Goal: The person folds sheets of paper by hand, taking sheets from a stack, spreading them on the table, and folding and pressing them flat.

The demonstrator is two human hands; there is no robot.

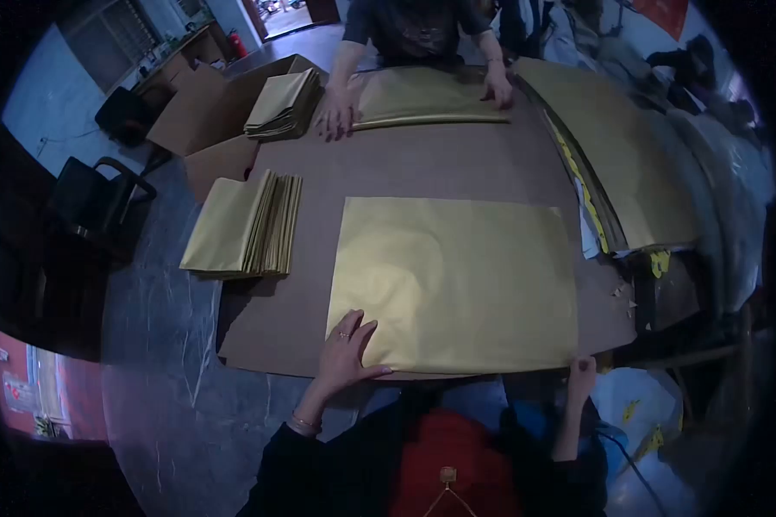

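A large flat sheet of gold paper [461, 280] lies in front of me on the brown tabletop [405, 164], its near edge along the table's front edge. My left hand [347, 349] rests on the sheet's near left corner, thumb and fingers apart, with a ring on one finger. At the near right corner, my right hand [582, 375] has its fingers closed, pinching the sheet's edge. To the left stands a thick stack of folded gold paper [241, 228].
Across the table, a person's hands [340, 110] rest by another folded gold sheet [431, 95]. A second folded stack [280, 103] sits by an open cardboard box [194, 112] at the far left. Large gold sheets [621, 155] are piled on the right. A black chair [95, 198] stands left.
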